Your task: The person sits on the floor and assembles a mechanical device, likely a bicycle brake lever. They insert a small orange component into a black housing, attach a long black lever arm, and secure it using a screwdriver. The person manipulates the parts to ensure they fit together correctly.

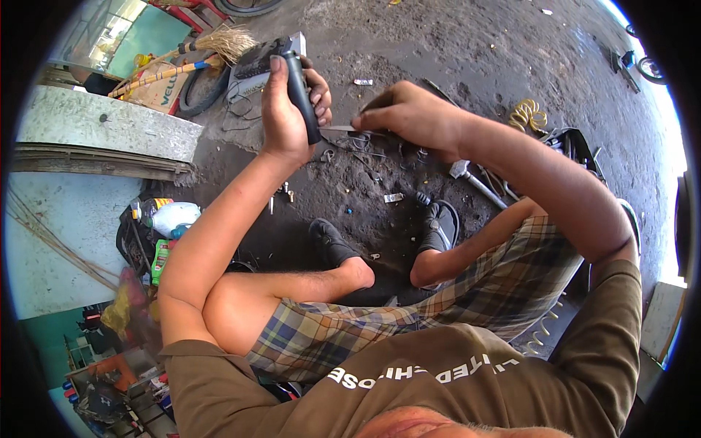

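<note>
My left hand (288,109) is raised ahead of me, wrapped round a smooth black tube (301,98) that looks like a handlebar grip and stands nearly upright. The thumb lies along its near side, and the fingertips show past its right edge. To the right, my right hand (416,117) pinches a thin, pale, flat strip (339,128), perhaps a blade. The strip's left end reaches the lower part of the tube; whether it touches cannot be made out. Curled fingers hide part of its right end.
A hammer (460,170) lies on the dark dirt floor, right of my feet. Beyond it sits a coiled yellow hose (527,114). At the far left are a box (244,82), a straw broom (226,45) and a tyre (203,95). Bottles (175,217) stand beside my left arm.
</note>
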The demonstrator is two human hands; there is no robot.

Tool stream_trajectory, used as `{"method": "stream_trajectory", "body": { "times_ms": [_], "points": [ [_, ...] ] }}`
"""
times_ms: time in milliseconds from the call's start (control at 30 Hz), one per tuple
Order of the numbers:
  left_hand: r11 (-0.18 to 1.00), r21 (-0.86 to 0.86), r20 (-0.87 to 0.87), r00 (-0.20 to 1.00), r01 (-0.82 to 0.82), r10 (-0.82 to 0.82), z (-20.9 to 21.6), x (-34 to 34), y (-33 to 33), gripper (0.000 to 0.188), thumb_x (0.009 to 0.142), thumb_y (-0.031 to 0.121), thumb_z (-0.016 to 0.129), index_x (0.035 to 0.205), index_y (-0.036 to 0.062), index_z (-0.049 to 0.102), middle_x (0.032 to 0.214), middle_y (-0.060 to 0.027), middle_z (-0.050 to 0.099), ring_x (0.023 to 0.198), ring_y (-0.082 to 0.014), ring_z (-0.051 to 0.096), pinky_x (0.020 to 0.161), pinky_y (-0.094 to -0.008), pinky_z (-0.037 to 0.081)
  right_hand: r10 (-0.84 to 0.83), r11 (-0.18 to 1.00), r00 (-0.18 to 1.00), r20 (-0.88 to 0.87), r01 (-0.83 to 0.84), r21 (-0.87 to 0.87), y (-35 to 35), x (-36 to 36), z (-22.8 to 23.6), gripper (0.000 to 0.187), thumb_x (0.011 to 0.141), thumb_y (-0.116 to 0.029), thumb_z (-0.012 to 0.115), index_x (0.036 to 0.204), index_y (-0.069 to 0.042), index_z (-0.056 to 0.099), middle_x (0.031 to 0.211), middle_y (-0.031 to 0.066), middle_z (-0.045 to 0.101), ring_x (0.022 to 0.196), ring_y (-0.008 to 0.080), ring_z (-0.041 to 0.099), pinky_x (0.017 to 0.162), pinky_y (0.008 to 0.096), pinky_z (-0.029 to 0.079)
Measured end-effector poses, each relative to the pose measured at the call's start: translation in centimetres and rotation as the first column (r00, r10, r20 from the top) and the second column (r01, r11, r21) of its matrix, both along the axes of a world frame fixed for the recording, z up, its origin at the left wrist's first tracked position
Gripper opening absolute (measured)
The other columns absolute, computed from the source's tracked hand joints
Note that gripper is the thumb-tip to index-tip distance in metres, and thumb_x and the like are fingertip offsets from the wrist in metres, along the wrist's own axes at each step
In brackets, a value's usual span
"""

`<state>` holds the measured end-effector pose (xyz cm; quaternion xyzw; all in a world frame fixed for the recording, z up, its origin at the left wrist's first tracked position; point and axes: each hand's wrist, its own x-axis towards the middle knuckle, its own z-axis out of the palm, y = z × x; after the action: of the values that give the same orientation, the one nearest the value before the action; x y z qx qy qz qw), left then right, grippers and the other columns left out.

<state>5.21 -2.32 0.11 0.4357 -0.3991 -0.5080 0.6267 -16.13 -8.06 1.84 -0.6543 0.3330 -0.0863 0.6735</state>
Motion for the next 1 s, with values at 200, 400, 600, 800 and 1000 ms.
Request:
{"method": "stream_trajectory", "body": {
  "times_ms": [200, 400, 600, 800, 1000],
  "points": [
    [0.999, 0.04, -0.052, 0.998, 0.034, -0.031, 0.5, -0.4, 0.5, 0.056, 0.109, 0.069, 0.042, 0.121, 0.0153, 0.054, 0.077, 0.002, 0.041, 0.062, -0.0101, 0.04, 0.054, -0.0261, 0.033, 0.109, 0.789, 0.982, 0.156, 0.01, -0.615, 0.4, 0.0, -2.5, 0.022, 0.098, -0.024, 0.076, 0.104, -0.002, 0.077, 0.072, 0.0076, 0.069, 0.067, 0.0285, 0.07, 0.062, 0.0414, 0.054],
    [0.996, 0.09, -0.138, 0.99, 0.026, -0.013, -0.1, -0.3, 0.7, 0.053, 0.11, 0.067, 0.042, 0.115, 0.0159, 0.057, 0.077, 0.0016, 0.042, 0.062, -0.0102, 0.04, 0.054, -0.026, 0.033, 0.106, 0.393, 0.994, 0.031, -0.013, -0.92, 2.2, -0.8, -1.6, 0.017, 0.093, -0.016, 0.073, 0.105, -0.004, 0.074, 0.099, 0.0155, 0.078, 0.088, 0.0363, 0.077, 0.079, 0.0458, 0.062],
    [0.998, 0.052, -0.156, 0.987, -0.037, 0.045, 0.4, 0.8, 0.6, 0.053, 0.108, 0.068, 0.047, 0.115, 0.0158, 0.057, 0.077, 0.0017, 0.042, 0.063, -0.0102, 0.039, 0.053, -0.0253, 0.031, -0.038, 0.927, 0.976, 0.214, 0.114, -0.357, 1.2, -1.3, -0.9, 0.029, 0.089, -0.01, 0.079, 0.117, 0.0, 0.078, 0.109, 0.0214, 0.08, 0.101, 0.0283, 0.078, 0.095, 0.0392, 0.059],
    [0.998, 0.058, -0.186, 0.982, -0.001, 0.012, 0.5, 0.6, 0.7, 0.052, 0.108, 0.067, 0.047, 0.113, 0.0159, 0.056, 0.077, 0.0015, 0.042, 0.063, -0.0102, 0.039, 0.052, -0.0255, 0.031, 0.107, 0.579, 0.979, 0.173, 0.08, -0.811, 0.8, -1.6, -1.8, 0.027, 0.089, -0.009, 0.079, 0.116, -0.004, 0.078, 0.104, 0.0167, 0.074, 0.098, 0.0336, 0.073, 0.091, 0.0426, 0.058],
    [0.996, 0.092, -0.217, 0.975, -0.021, 0.041, 0.4, 0.4, 0.8, 0.049, 0.109, 0.065, 0.047, 0.11, 0.0162, 0.056, 0.077, 0.0018, 0.041, 0.063, -0.0104, 0.038, 0.053, -0.0254, 0.031, 0.093, 0.645, 0.937, 0.335, 0.2, -0.738, 0.9, -2.0, -0.7, 0.025, 0.096, -0.011, 0.076, 0.121, -0.006, 0.075, 0.105, 0.0165, 0.071, 0.104, 0.0353, 0.074, 0.089, 0.0431, 0.058]
  ]
}}
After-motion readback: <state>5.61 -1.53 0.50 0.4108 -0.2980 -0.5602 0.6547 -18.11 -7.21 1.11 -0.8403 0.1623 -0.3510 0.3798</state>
